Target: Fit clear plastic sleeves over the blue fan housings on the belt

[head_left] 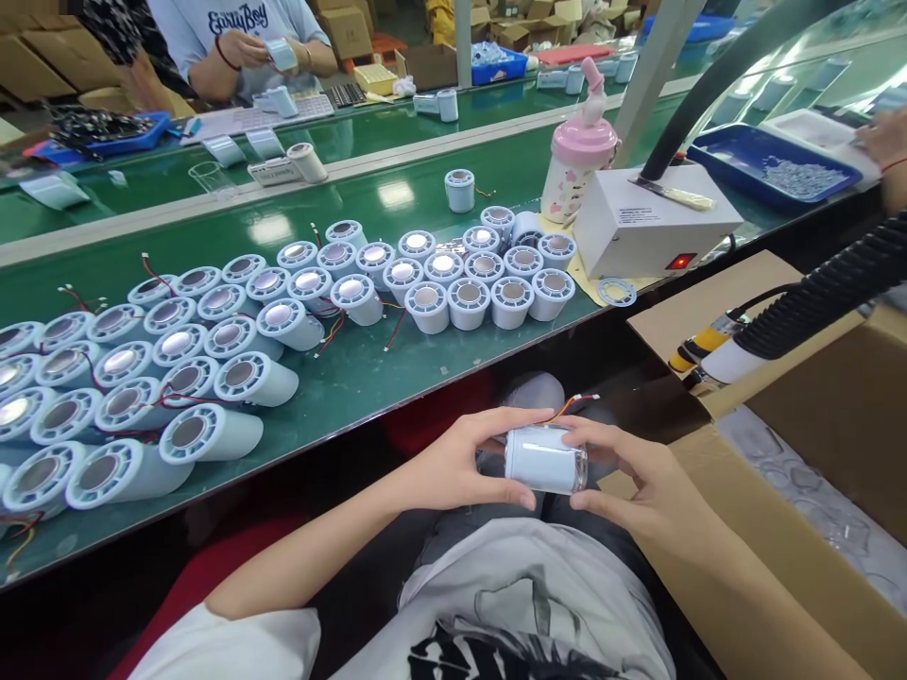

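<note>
Clear plastic pieces (843,529) sit inside the open cardboard box (843,401); pale bits (804,176) lie in the blue tray (733,175). And here, left hand (478,463) and right hand (648,477), fingers curved, grasp a pale-blue cylinder (544,459) sideways above the lap, beside the tabletop (383,378).

Ahead of the left hand (464,463), a green table (368,378) is running crosswise, its surface reflecting light in white patches (271,228). Farther ahead, a pale rail (418,151) is extending lengthwise. Beyond the right hand (656,477), a slanted post (656,71) is rising. Farthest from both hands, an upright post (463,42) is standing and brown cardboard boxes (347,33) are crowding the background.
</note>
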Available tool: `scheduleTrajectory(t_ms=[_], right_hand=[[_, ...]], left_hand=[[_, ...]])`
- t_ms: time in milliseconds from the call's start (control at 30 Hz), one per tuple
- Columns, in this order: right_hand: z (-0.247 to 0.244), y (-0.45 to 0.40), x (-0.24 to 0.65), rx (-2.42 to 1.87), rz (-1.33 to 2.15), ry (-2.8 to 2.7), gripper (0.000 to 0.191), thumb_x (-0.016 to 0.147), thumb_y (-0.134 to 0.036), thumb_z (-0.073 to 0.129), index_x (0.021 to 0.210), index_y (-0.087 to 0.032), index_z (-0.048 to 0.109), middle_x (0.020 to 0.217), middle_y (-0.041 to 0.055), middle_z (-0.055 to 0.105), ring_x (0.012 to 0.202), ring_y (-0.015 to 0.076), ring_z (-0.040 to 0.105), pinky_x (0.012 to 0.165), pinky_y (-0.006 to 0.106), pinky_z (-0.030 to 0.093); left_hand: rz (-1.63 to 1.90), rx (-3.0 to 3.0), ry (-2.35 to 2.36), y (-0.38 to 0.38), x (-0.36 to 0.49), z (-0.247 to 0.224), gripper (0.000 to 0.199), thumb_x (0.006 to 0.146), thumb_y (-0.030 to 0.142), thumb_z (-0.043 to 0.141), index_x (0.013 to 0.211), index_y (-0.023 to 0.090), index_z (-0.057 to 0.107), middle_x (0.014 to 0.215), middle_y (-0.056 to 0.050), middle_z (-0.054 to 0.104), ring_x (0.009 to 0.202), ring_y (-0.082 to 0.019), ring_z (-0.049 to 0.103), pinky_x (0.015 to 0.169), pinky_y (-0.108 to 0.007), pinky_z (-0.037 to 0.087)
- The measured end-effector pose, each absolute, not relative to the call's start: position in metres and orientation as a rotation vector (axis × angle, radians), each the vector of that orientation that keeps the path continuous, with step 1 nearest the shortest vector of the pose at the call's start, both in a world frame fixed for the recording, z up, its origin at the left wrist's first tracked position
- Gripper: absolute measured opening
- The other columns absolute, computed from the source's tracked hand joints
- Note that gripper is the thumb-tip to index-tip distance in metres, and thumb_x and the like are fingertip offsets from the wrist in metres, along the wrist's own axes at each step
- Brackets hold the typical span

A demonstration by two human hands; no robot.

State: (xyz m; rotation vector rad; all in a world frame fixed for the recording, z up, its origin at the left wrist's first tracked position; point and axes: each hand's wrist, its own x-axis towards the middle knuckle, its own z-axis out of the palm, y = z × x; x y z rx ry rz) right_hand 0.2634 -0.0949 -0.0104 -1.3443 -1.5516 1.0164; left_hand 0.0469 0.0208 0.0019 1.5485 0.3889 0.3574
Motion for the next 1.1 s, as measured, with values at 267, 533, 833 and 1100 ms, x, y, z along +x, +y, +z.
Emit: scheduleTrajectory(t_ms=[267,533,833,1100], right_hand=[[-0.008,-0.096,0.263,-1.278,1.347,-1.280,0.036,0.086,-0.030,0.070,0.118,-0.037,0.057,0.119,-0.0019,0.060,0.107,0.0166,0.059,0.088,0.025,0.054],[-0.002,-0.092,0.260,-1.243,1.561,-1.005,0.031,0.086,-0.034,0.069,0.114,-0.027,0.056,0.106,0.0019,0.067,0.093,0.0152,0.063,0.075,0.024,0.055],[-0.008,-0.088,0.255,-1.253,1.651,-0.730,0.043,0.079,-0.052,0.071,0.104,-0.019,0.055,0.077,-0.0005,0.066,0.064,0.0132,0.064,0.058,0.025,0.059],[-0.011,-0.086,0.246,-1.207,1.841,-0.556,0.049,0.083,-0.066,0.057,0.084,-0.017,0.054,0.061,0.0007,0.065,0.048,0.0127,0.065,0.043,0.017,0.052]], left_hand=[[0.357,1.651,0.366,0.020,0.046,0.005,0.080,0.066,0.023,0.083,0.137,0.030,0.050,0.140,-0.009,0.054,0.126,-0.027,0.053,0.101,-0.036,0.048],[0.374,1.750,0.357,0.019,0.045,0.005,0.079,0.066,0.026,0.083,0.137,0.028,0.050,0.140,-0.010,0.053,0.129,-0.027,0.050,0.101,-0.036,0.047],[0.385,1.802,0.342,0.020,0.044,0.004,0.074,0.071,0.027,0.079,0.138,0.028,0.049,0.141,-0.011,0.052,0.130,-0.029,0.049,0.101,-0.038,0.047],[0.429,1.821,0.264,0.022,0.043,0.001,0.075,0.068,0.022,0.081,0.137,0.029,0.050,0.143,-0.010,0.051,0.132,-0.028,0.047,0.109,-0.041,0.039]])
